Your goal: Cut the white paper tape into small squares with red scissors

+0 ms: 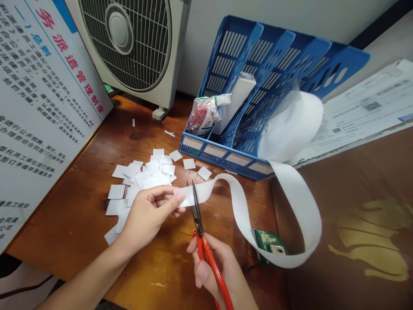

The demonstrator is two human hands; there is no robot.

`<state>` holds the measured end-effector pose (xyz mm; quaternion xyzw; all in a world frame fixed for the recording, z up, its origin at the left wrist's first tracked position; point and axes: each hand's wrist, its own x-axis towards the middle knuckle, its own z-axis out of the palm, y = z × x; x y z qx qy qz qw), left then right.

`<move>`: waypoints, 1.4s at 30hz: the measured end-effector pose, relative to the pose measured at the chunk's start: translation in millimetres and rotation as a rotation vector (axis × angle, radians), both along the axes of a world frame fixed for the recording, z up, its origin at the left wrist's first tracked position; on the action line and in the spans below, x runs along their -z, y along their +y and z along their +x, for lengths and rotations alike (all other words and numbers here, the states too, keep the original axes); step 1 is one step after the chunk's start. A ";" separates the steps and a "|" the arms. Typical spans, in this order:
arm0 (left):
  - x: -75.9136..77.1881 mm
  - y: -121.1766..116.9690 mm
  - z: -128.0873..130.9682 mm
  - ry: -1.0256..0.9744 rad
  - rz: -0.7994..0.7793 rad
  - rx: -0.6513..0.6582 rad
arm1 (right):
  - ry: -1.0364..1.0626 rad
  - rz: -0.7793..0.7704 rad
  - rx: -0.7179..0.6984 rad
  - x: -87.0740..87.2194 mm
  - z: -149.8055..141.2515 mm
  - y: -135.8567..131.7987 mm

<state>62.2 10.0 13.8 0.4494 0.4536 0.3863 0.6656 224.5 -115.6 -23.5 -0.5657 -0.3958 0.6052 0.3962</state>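
My left hand (149, 216) pinches the free end of a long white ribbon (240, 206) between thumb and fingers. In my right hand (217, 262) is a pair of scissors (206, 247) with red handles and dark blades. The blades straddle the ribbon just right of my left fingertips. From there the ribbon loops right and runs up to a white roll (290, 127) partly wrapped in clear plastic. Beyond my left hand lies a loose pile of small white squares (153, 172), some of it hidden behind the hand.
A blue file rack (222, 157) holds the roll, a white box (237, 101) and a bag with red items (206, 114). Behind stands a box fan (129, 43); a printed board (41, 99) leans left. A green packet (269, 245) lies under the ribbon.
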 end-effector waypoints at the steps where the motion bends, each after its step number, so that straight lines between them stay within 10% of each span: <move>1: 0.0 0.1 0.1 -0.001 -0.001 -0.001 | 0.006 0.005 0.001 0.1 0.2 0.0; 42: -1.6 2.4 -1.5 0.047 -0.068 0.042 | 0.151 -0.125 0.007 -9.6 -2.5 12.0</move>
